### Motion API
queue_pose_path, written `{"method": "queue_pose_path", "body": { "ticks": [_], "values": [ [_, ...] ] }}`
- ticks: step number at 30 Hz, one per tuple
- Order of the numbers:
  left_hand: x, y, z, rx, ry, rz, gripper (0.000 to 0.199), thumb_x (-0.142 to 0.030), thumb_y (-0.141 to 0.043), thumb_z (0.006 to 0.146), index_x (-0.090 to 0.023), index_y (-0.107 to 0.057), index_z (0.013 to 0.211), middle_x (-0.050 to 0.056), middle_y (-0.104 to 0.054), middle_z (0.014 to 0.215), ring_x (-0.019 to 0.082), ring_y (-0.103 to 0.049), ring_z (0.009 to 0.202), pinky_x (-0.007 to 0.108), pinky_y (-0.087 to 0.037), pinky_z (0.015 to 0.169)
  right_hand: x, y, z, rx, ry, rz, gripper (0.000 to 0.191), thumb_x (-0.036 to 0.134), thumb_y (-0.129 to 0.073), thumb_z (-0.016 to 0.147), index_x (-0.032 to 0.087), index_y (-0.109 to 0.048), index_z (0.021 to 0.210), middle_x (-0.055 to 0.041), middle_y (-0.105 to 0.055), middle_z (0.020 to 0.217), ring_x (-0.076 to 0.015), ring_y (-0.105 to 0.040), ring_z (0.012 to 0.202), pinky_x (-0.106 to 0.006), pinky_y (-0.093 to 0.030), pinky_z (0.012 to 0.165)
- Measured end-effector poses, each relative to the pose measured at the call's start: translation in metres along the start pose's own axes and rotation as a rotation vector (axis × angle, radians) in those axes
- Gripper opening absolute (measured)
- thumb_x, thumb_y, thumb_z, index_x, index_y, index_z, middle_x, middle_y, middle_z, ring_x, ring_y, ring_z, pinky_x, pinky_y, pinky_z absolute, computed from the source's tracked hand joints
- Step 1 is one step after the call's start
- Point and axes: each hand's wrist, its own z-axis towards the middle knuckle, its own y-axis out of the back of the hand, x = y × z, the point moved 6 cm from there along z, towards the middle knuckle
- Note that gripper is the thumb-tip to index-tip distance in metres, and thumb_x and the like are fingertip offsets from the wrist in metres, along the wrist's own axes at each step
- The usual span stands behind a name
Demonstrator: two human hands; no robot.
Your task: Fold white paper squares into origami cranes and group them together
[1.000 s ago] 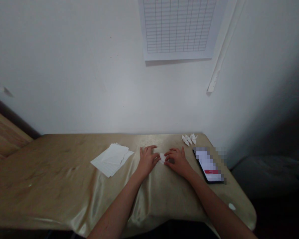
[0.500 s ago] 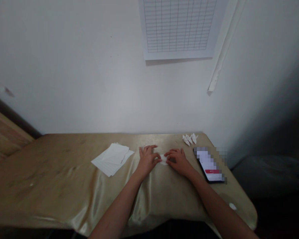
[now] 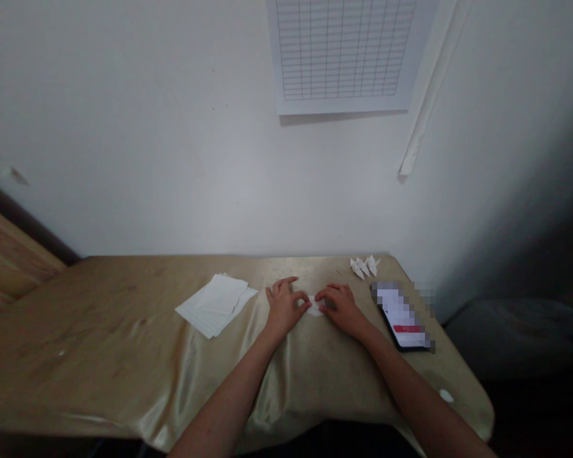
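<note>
A small piece of white paper [image 3: 315, 310] lies on the cloth-covered table [image 3: 114, 356] between my hands, partly hidden by the fingers. My left hand [image 3: 284, 306] pinches its left side between thumb and index finger, the other fingers raised and spread. On the opposite side my right hand [image 3: 341, 308] grips the paper with thumb and fingertips, its remaining fingers curled. The folds in the paper are too small to make out. Several loose white sheets [image 3: 214, 302] lie in a pile left of my left hand.
Small folded paper figures [image 3: 363, 266] stand near the table's back right corner. A phone with a lit screen [image 3: 401, 318] lies right of my right hand. A small white object [image 3: 445, 396] rests by the right edge. Behind the table rises a wall with a gridded sheet [image 3: 344, 57].
My left thumb and index finger have shifted slightly right along the paper, and the raised fingers have drawn in a little. My right hand has barely moved.
</note>
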Motion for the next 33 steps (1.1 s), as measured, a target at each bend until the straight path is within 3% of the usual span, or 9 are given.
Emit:
{"method": "queue_pose_path", "body": {
  "ticks": [14,28,33],
  "values": [
    [-0.0018,-0.0010,0.0001,-0.006,0.113,-0.027,0.005,-0.032,-0.080,0.077,-0.033,-0.081,0.081,0.001,-0.046,0.152,0.036,-0.031,0.143,0.071,-0.016,0.115,0.0035,-0.0024,0.0013,0.127,-0.092,-0.055,0.040,0.015,-0.055,0.087,0.029,-0.059,0.124,-0.0027,-0.059,0.135,-0.0235,-0.038,0.140,-0.059,0.001,0.122],
    [-0.0072,-0.0002,0.0005,-0.010,0.112,-0.027,0.003,-0.030,-0.078,0.078,-0.032,-0.078,0.076,-0.007,-0.045,0.156,0.036,-0.030,0.143,0.077,-0.015,0.113,0.0017,-0.0051,0.0041,0.141,-0.110,-0.060,0.041,0.013,-0.057,0.085,0.029,-0.059,0.122,-0.0030,-0.057,0.137,-0.0260,-0.036,0.140,-0.062,0.000,0.120],
    [-0.0063,-0.0033,0.0016,0.010,0.116,-0.037,0.003,-0.030,-0.077,0.079,-0.031,-0.077,0.076,-0.005,-0.048,0.154,0.035,-0.031,0.143,0.079,-0.014,0.112,0.0041,-0.0036,0.0035,0.127,-0.102,-0.046,0.040,0.013,-0.057,0.084,0.029,-0.059,0.121,-0.0033,-0.059,0.135,-0.0266,-0.036,0.140,-0.062,0.000,0.120]
  ]
}}
